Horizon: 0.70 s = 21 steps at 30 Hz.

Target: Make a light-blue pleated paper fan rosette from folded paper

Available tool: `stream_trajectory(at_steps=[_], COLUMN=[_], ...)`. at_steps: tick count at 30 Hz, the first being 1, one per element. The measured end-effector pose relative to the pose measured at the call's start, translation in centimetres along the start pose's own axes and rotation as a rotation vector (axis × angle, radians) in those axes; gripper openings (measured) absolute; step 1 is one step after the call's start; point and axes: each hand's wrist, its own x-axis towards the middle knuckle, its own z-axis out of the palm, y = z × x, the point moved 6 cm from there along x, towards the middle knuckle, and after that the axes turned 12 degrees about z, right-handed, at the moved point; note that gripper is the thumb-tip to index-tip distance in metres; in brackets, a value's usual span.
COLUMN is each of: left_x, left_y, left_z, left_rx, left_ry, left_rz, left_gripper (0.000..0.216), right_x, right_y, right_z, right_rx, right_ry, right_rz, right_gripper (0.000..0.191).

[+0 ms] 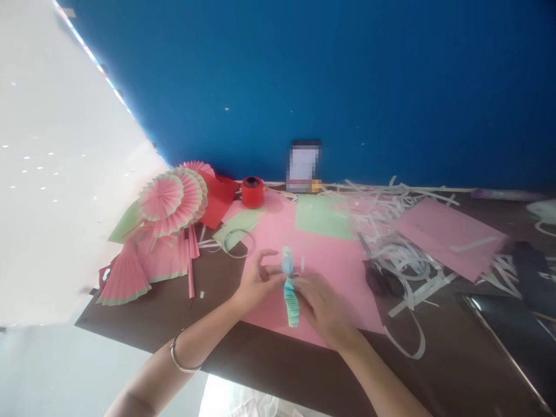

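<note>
Now pleated green paper strip (290, 292) pinched between left hand (256, 284), right hand (321, 307).

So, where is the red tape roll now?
Head view, left of centre: the red tape roll stands by the blue wall, just right of the pink paper fans.

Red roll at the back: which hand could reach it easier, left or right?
Probably the left. The left hand sits on the same side as the red roll, while the right hand would have to cross over the folded blue paper that both hands pinch.
</note>
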Motion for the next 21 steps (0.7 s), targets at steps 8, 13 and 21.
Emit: stream_trajectory(at_steps=[8, 13, 21], left_x=[0.2, 0.0, -0.2], left_y=[0.0, 0.4, 0.8], left_z=[-0.8, -0.9, -0.9], left_rx=[0.015, 0.038, 0.053], left_ry=[0.163, 0.165, 0.161], left_rz=[-0.047, -0.005, 0.046], left_gripper=[0.036, 0.032, 0.023], right_x=[0.0, 0.0, -0.1], right_y=[0.5, 0.7, 0.8], right_z=[0.7, 0.8, 0.8], right_rx=[0.152, 0.225, 0.244], right_ry=[-0.08, -0.091, -0.052], right_rz=[0.081, 0.152, 0.17], right_gripper=[0.017, 0.015, 0.013])
